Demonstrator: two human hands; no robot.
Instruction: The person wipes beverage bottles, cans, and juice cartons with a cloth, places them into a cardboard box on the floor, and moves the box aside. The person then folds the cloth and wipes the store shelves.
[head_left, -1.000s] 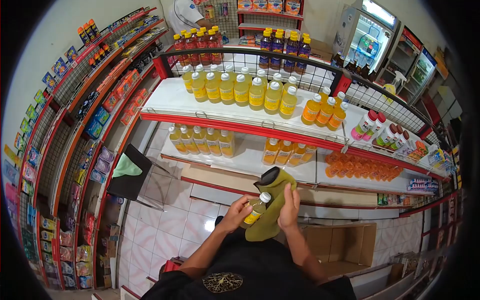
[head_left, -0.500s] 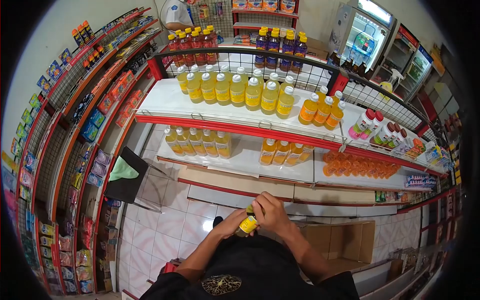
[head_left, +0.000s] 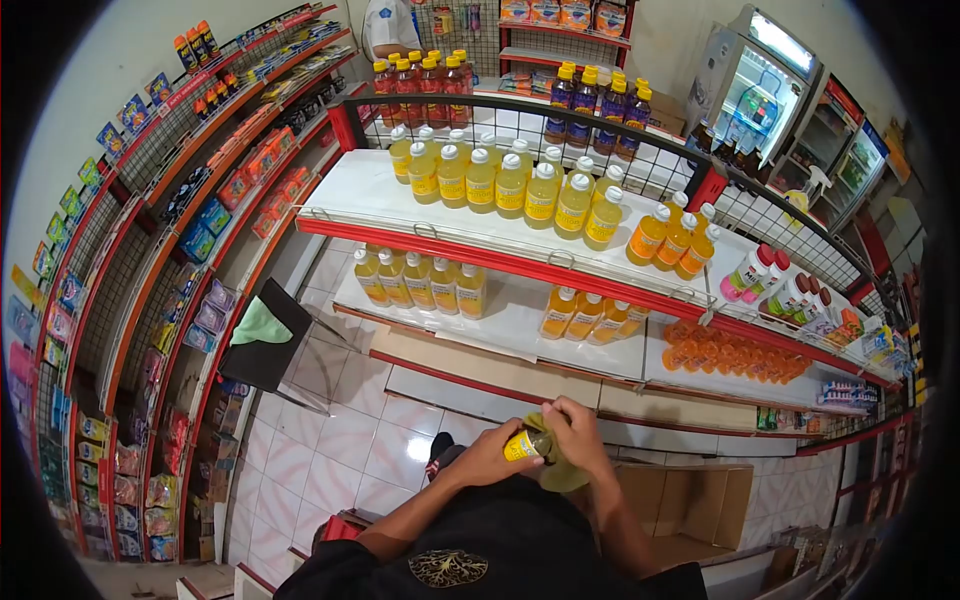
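My left hand (head_left: pixel 488 455) is wrapped round a small drink bottle (head_left: pixel 520 446) with a yellow label, held tilted in front of my chest. My right hand (head_left: pixel 574 432) is closed on an olive-green cloth (head_left: pixel 562 474), which hangs down below the fingers and lies against the bottle's upper end. The cloth and fingers hide the bottle's cap. Beyond my hands, pale yellow bottles (head_left: pixel 510 188) with white caps stand in rows on the white top shelf (head_left: pixel 350 190). Orange drink bottles (head_left: pixel 675 240) stand to their right.
An open cardboard box (head_left: pixel 690 500) lies on the floor at right. A black chair (head_left: pixel 268 345) with a light green cloth (head_left: pixel 260 322) stands at left, before shelves of packets. A person in a white shirt (head_left: pixel 390 25) is at the back. Lit fridges (head_left: pixel 750 85) stand at upper right.
The olive-green cloth now shows hanging from my right hand beside the bottle. Both hands and the bottle sit slightly further right, and the whole view has shifted as my head turned left.
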